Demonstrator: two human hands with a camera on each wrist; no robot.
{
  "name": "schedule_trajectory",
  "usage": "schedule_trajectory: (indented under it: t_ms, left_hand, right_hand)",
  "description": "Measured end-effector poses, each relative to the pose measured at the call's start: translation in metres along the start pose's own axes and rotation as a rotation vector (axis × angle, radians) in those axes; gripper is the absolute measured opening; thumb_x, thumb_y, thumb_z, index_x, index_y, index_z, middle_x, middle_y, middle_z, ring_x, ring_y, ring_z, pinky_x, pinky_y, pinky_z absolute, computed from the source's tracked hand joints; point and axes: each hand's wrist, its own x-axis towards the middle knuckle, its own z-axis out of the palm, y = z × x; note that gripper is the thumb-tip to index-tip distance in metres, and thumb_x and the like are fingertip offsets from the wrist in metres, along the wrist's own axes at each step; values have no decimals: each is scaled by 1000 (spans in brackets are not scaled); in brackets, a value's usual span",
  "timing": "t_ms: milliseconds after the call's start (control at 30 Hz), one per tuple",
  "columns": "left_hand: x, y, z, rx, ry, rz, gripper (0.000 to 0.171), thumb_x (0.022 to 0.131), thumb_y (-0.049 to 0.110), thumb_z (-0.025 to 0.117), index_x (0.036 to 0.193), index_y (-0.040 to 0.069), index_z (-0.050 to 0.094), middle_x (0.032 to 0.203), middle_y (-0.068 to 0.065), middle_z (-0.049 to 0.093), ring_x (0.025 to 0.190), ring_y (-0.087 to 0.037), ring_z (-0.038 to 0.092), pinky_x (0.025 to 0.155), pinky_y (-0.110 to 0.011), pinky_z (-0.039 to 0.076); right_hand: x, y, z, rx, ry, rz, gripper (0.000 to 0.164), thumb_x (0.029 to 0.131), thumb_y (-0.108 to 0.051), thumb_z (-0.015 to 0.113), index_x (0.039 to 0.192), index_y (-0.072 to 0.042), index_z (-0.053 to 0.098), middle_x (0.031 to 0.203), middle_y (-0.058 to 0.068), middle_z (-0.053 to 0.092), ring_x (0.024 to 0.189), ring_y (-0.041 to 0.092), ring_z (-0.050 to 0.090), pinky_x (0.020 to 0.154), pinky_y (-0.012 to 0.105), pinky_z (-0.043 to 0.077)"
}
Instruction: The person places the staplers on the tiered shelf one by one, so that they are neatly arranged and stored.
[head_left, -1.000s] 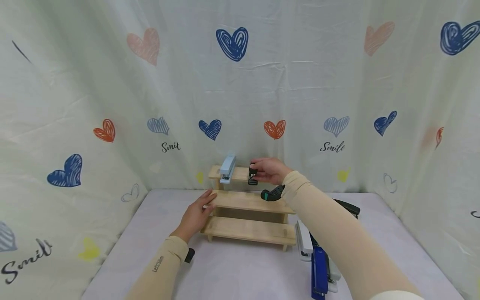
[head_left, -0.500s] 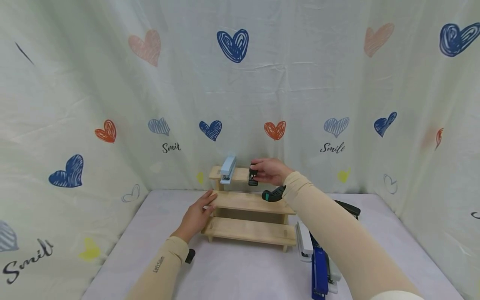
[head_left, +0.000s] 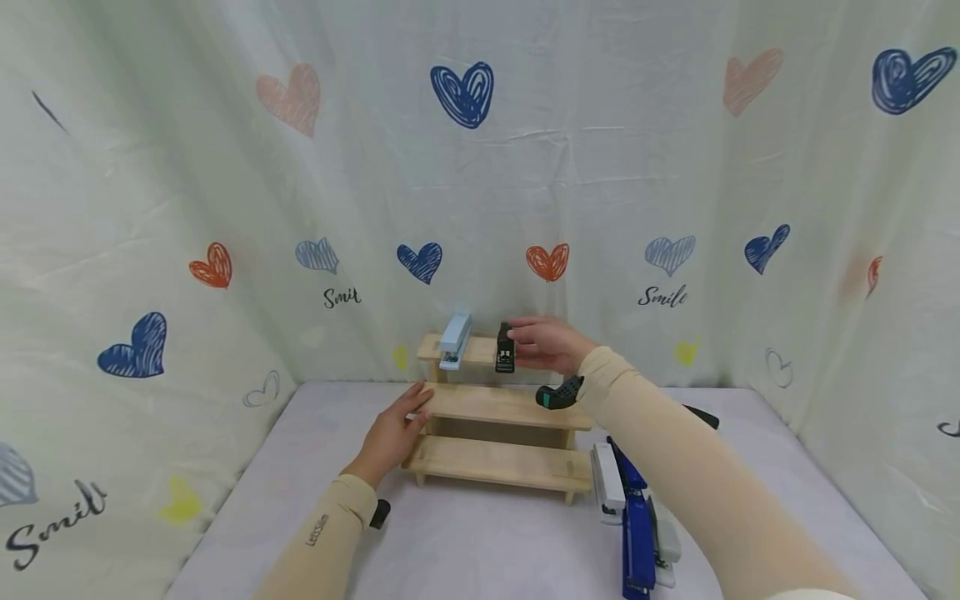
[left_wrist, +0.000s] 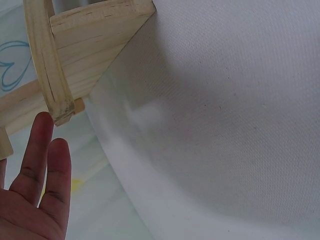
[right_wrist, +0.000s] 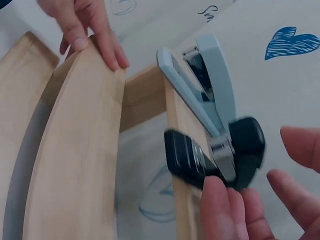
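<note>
A small black stapler (head_left: 506,348) sits on the top tier of the wooden three-tier rack (head_left: 495,462). My right hand (head_left: 551,343) is at its right side, thumb and index finger spread apart from it, the other fingertips right at its base in the right wrist view. Left of it on the same tier stands a light-blue stapler (head_left: 454,342). My left hand (head_left: 393,429) rests with its fingers on the left end of the middle tier. In the left wrist view two fingers (left_wrist: 59,170) of it extend straight beside the rack's end.
Right of the rack, partly behind my right forearm, lie a white stapler (head_left: 609,483), a blue stapler (head_left: 639,546) and a grey-and-white one (head_left: 666,542). A black object (head_left: 703,417) shows farther back. A curtain printed with hearts (head_left: 420,262) hangs behind the table.
My right hand has let go of the black stapler and drawn slightly to the right. The stapler stays on the top tier. My left hand has not moved.
</note>
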Motion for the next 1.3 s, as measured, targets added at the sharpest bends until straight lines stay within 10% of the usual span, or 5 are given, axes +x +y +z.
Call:
schedule_trajectory:
  t_ms: [333,700,1100,1300]
  left_hand:
    - [-1,-1,-1,-4,-9,-13,44,100,20,63,142,8,57,156,-8,39,103,-28,66,87,-44,54]
    - [-2,-3,-5,-30,-25,-31,45,101,23,62,144,12,56,158,-4,37,98,-25,67,87,-44,54]
    - [0,0,-1,-34,-30,-22,45,100,21,62,144,9,56,158,-6,37,107,-29,65,90,-45,52]
    - [1,0,-1,-38,-33,-25,45,100,21,62,144,10,56,158,-5,36,104,-27,66,89,-44,53]
  right_hand:
    - [-77,33,-83,-256,-128,-131,60,101,-20,61,153,-3,35,151,24,35,127,38,48,100,48,48]
    - [-162,118,-191,-402,24,-94,60,104,-25,57,151,5,34,150,35,32,125,47,48,92,49,53]
    - [-164,171,-241,-424,192,8,65,104,-29,57,149,10,32,145,37,38,116,37,56,92,47,53]
    - [-154,180,-238,-440,192,86,61,103,-28,57,148,8,36,147,39,30,124,54,44,90,51,54]
